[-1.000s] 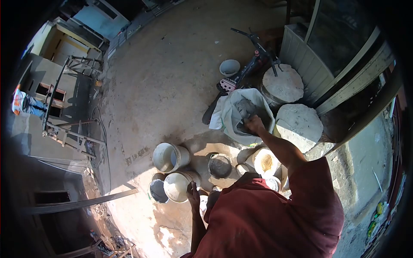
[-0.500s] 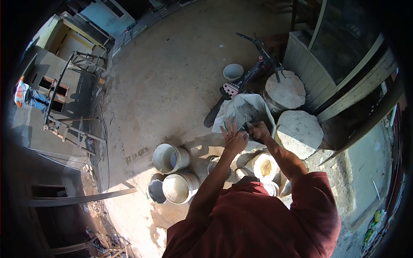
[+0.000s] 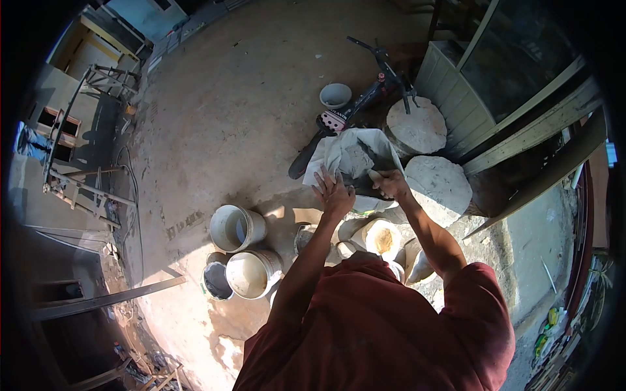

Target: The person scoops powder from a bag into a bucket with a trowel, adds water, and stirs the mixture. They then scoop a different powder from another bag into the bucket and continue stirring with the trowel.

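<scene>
Sack (image 3: 349,159) of grey powder sits open on the dusty floor (image 3: 241,111) between a scooter (image 3: 355,107) and two round stone slabs (image 3: 438,186); left hand (image 3: 334,193) rests flat on its near rim, fingers spread open; right hand (image 3: 390,182) grips the rim's right side, fingers closed; white buckets (image 3: 236,228) stand nearby.

The floor (image 3: 222,117) is lit by hard sunlight; deep shadows are cast at left. Edges are bent and blackened by fisheye distortion.
</scene>
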Tool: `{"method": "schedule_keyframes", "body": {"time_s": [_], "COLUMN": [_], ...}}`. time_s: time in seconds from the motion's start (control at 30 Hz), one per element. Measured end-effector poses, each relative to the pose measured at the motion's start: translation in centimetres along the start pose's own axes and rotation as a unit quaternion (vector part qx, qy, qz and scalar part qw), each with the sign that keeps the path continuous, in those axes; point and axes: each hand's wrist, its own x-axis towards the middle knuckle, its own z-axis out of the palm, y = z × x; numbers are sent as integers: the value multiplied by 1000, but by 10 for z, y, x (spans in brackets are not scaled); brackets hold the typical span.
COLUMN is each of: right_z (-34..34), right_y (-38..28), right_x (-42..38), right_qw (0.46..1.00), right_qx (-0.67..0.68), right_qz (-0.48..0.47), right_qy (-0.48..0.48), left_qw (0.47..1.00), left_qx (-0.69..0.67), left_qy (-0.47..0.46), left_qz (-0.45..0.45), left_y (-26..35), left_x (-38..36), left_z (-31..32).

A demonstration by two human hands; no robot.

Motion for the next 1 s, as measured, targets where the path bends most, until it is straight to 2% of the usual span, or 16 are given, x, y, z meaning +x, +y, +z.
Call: {"method": "schedule_keyframes", "body": {"time_s": [0.1, 0.23, 0.37, 0.47, 0.6, 0.67, 0.73, 0.77, 0.8, 0.83, 0.87, 0.93, 1.0], "right_z": [-8, -17, -22, -27, -27, -27, -26, -25, -22, -19, -15, -7, 6], "right_y": [-3, 3, 2, -2, -8, -16, -21, -24, -29, -34, -39, -45, -53], "right_x": [-12, -39, -59, -69, -82, -93, -103, -108, -115, -121, -127, -138, -146], "right_qw": [1000, 999, 997, 996, 993, 991, 991, 990, 990, 990, 989, 989, 989], "right_qx": [21, 21, 45, 58, 32, 56, 52, 49, 51, 48, 54, 77, 71], "right_qz": [-1, -19, -24, -14, -40, -47, -58, -67, -69, -69, -76, -90, -88], "right_qy": [-9, 26, 62, 62, 103, 109, 111, 111, 114, 114, 111, 92, 96], "left_qw": [999, 996, 989, 967, 947, 947, 950, 960, 953, 942, 939, 939, 924], "left_qx": [-23, -73, -124, -193, -246, -241, -239, -177, -171, -233, -207, -208, -213], "left_qy": [-18, -32, -2, 107, 168, 203, 202, 213, 242, 226, 244, 220, 144], "left_qz": [13, 43, 82, 127, 118, 67, 17, -34, -54, -89, -124, -160, -284], "left_y": [-3, -3, -8, -29, -91, -134, -187, -204, -242, -267, -286, -339, -338], "left_x": [3, 0, -16, -36, -78, -113, -153, -176, -197, -222, -251, -298, -335], "left_z": [-3, -14, -30, -42, -55, -53, -46, -49, -29, -26, -17, 0, -21]}}
